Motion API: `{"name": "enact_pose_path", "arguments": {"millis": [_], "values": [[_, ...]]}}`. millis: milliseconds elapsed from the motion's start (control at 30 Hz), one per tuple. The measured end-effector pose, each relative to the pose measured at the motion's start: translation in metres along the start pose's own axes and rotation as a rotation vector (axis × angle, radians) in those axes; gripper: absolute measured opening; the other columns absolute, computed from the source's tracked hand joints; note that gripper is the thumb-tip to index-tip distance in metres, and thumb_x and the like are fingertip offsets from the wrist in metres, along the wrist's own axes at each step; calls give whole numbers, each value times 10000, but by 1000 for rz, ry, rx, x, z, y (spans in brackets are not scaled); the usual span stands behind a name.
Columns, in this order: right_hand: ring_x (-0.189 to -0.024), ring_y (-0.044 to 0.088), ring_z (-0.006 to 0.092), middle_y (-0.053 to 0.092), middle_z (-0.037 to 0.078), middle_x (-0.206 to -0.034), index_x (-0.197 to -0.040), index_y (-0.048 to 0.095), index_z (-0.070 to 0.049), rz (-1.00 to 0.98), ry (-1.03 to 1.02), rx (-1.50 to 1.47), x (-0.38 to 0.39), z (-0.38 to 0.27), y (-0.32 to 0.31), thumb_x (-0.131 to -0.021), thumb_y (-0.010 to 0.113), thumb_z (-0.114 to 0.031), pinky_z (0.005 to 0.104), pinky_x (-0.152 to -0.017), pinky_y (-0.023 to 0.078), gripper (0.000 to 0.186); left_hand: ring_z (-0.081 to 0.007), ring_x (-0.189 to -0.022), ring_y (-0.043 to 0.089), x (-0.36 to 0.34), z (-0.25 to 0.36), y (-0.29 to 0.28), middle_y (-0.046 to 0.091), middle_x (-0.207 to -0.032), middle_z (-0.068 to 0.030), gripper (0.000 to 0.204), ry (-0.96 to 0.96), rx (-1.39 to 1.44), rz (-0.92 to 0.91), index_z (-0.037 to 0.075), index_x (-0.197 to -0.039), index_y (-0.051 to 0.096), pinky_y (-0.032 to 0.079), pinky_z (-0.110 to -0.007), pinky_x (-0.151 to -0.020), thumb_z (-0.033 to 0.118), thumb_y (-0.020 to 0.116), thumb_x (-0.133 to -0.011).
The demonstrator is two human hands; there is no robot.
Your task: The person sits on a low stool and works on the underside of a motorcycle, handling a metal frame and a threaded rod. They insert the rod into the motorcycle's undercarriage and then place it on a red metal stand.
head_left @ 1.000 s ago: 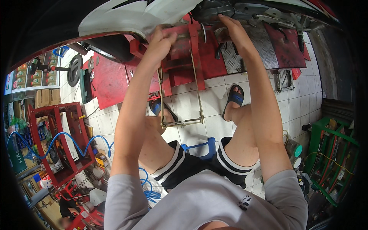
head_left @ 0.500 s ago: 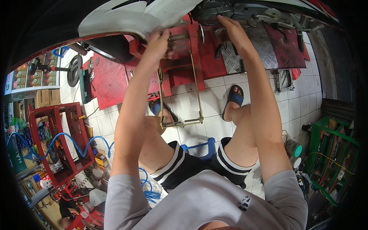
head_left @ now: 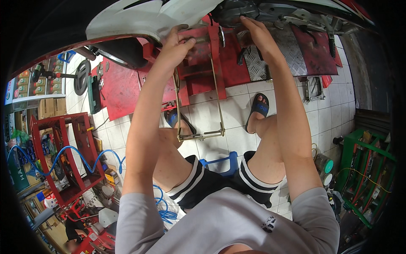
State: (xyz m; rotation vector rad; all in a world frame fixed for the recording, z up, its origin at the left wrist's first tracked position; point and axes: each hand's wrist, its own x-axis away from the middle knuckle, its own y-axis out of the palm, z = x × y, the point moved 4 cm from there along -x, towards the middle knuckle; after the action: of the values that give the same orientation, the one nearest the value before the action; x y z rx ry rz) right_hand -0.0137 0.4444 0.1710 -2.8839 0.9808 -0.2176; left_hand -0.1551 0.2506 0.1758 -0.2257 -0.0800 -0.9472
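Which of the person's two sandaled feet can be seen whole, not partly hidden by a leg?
The right foot's blue sandal, lying fully in view on the white tiles; the left sandal peeks out behind the left knee.

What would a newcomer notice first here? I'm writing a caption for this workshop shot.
Both arms reach up to a scooter on a red lift at the top: the left hand grips a metal bar beneath the white body panel, the right hand touches the dark engine part. Lower left, a blue coiled hose loops past a red rack.
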Motion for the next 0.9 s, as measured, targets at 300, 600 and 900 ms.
{"name": "enact_pose_path", "arguments": {"millis": [300,600,900], "values": [[-693,599,156,690,71,-929,-1164,660,-35,32,9,47,3,-1,-2,-955,499,-415,291,-644,512,463,-119,-772,577,0,-6,-2,559,-1182,-102,487,30,-29,74,56,-1389,387,436,-256,-587,269,551,-983],[-687,609,152,705,60,-924,-1144,660,-25,81,-41,142,-13,19,-15,-961,499,-399,301,-670,505,446,-124,-774,587,-4,-3,-8,607,-1067,-77,464,-32,-90,130,54,-1365,425,449,-267,-615,257,565,-973],[-676,646,147,698,61,-854,-1030,692,-42,-247,391,631,4,52,-30,-937,510,-377,293,-630,529,392,-137,-798,601,-10,-8,-6,608,-1084,-94,482,-54,-100,60,27,-1355,431,470,-271,-666,239,607,-959]]}}
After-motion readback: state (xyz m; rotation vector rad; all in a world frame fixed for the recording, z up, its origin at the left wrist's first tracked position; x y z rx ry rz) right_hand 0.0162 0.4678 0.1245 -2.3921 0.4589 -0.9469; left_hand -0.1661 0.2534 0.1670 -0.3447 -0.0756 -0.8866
